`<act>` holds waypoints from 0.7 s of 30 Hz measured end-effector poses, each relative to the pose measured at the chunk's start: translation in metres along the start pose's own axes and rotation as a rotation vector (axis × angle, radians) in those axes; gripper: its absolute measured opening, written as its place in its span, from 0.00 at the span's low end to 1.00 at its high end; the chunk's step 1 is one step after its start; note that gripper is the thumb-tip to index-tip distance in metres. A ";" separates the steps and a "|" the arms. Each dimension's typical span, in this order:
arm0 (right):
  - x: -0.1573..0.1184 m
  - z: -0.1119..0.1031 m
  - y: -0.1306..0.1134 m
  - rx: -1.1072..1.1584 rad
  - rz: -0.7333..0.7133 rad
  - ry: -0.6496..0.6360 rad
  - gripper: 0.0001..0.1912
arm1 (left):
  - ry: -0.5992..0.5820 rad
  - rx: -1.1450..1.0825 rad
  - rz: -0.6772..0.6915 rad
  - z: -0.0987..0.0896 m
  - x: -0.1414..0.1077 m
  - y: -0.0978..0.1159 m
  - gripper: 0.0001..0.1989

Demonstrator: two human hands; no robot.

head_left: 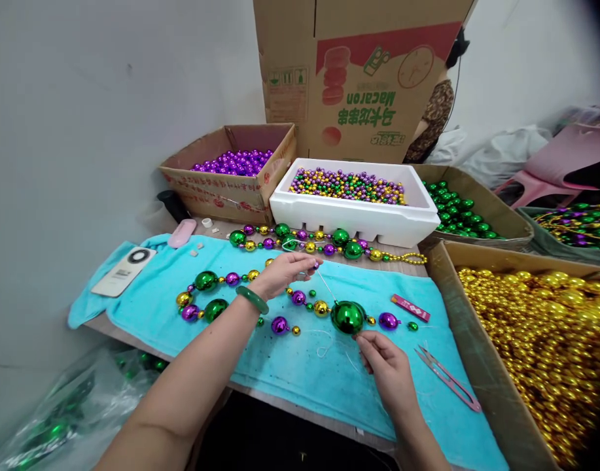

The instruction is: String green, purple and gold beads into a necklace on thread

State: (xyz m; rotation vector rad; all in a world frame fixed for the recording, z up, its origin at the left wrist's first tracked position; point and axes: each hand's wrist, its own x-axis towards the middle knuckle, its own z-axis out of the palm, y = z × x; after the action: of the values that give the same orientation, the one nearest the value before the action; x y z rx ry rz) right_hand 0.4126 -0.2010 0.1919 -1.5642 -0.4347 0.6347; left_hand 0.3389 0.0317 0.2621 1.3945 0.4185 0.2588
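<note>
"Head view: left hand?"
"Thumb and fingers pinch the thread, taut above the green bead, right of the towel's centre."
"Right hand?"
"Fingertips pinch the bead's near end; snips lie near the towel's right edge."

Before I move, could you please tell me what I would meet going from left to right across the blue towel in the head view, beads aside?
White phone-like device → pink oval object → left hand → right hand → pink-handled snips.
</note>
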 end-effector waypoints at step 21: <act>0.009 0.004 -0.001 0.063 0.019 -0.032 0.19 | 0.403 0.843 -0.015 -0.080 0.032 -0.031 0.20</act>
State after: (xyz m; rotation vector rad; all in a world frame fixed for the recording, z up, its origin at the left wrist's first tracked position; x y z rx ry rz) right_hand 0.4169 -0.1924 0.1912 -1.5015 -0.4201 0.6824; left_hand 0.3307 0.1112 0.2179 2.1687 0.9421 0.3756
